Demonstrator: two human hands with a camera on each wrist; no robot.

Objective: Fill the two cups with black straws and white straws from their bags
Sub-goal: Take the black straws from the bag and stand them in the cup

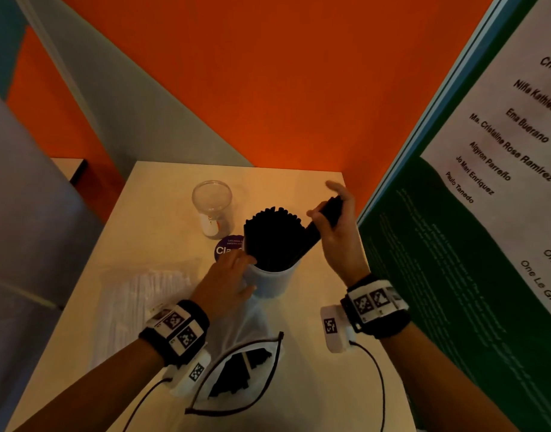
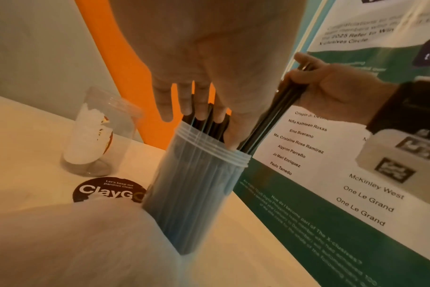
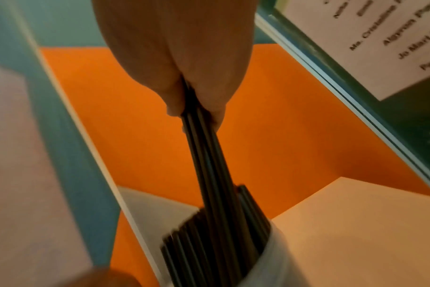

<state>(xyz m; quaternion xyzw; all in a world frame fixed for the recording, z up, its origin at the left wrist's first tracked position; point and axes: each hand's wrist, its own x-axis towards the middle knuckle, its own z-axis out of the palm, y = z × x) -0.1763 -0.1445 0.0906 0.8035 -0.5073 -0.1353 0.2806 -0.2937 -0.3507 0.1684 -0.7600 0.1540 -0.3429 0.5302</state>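
Hands at work over a pale counter (image 1: 314, 363) set in an orange-walled corner, green poster board at 3 o'clock. Right hand (image 1: 338, 232) has its grip pinched round a small bundle of black plastic straws (image 1: 325, 213), thumb and fingers curled on the upper ends, lower ends already angled down into the frosted, translucent plastic cup (image 1: 272, 280) w/ a ribbed rim, centre of counter. Left hand (image 1: 227, 282) rests against that cup's rim at its 9 o'clock side, fingers fairly straight & spread over the straw tops in the left wrist view, steadying or parting them rather than gripping anything.

Frosted cup looks nearly packed w/ black straws (image 1: 272, 235), standing upright, tops fanned well above the rim. At 6 o'clock, near the counter's front edge, lies the white zip bag w/ dark trim (image 1: 236, 381), mouth open, a few black straws still inside.

Second cup, a clear plastic tumbler (image 1: 212, 207), stands at 11 o'clock from the frosted one, apart from it; no straws seen in it, only a white patch low down, prob. a label. Round purple sticker (image 1: 229, 249) sits flat on the counter between the two cups. At 8 o'clock, clear plastic pack of white straws (image 1: 143, 310) lies flat, seemingly untouched; open or sealed can't be told.

Judged progress: black half nearly done, remainder in bag; white half not yet begun.
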